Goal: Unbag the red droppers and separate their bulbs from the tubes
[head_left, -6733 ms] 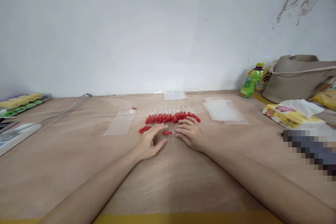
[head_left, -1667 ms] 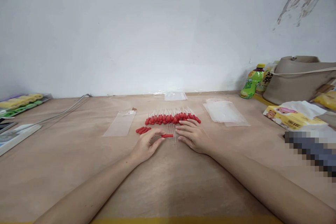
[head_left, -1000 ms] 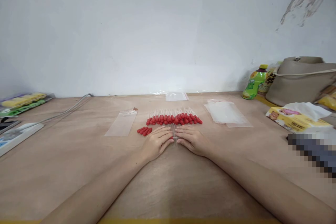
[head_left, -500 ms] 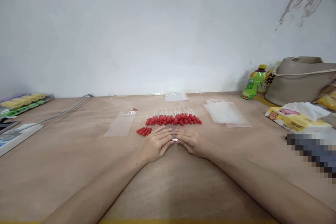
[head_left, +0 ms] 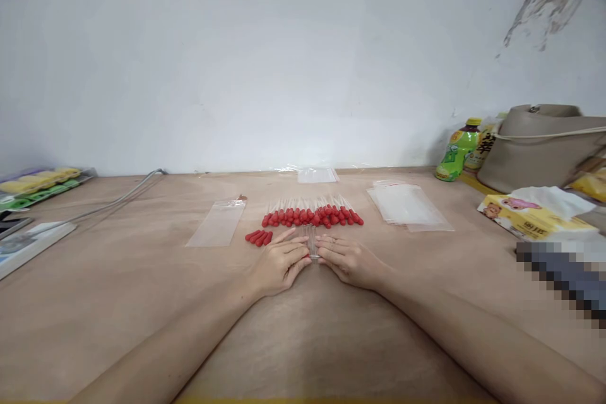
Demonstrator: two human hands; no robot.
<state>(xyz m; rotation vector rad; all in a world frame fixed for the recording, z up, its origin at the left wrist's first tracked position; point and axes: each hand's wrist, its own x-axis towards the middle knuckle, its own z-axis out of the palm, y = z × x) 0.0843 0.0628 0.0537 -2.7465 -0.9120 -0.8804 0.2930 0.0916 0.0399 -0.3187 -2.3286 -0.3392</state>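
My left hand [head_left: 281, 265] and my right hand [head_left: 351, 261] face each other low over the table, fingers bent and pressed together. Several clear thin tubes [head_left: 312, 240] stand out between their fingertips, gripped from both sides. A bit of red shows at my left fingertips, mostly hidden. Just beyond lies a row of droppers with red rubber bulbs [head_left: 310, 217], bulbs toward me and clear tubes pointing to the wall. Several loose red rubber bulbs [head_left: 259, 238] lie beside my left hand.
A clear plastic bag [head_left: 216, 224] lies left, a stack of bags [head_left: 408, 203] right, more bags [head_left: 318, 175] by the wall. Farther right are a green bottle [head_left: 457, 151], a handbag [head_left: 537, 148] and a tissue pack [head_left: 534, 214]. A cable [head_left: 127, 194] runs to a power strip [head_left: 33, 246].
The hands have drawn very slightly apart, and a little more of the clear tubes shows between the fingertips. The droppers, loose bulbs and bags stay where they were.
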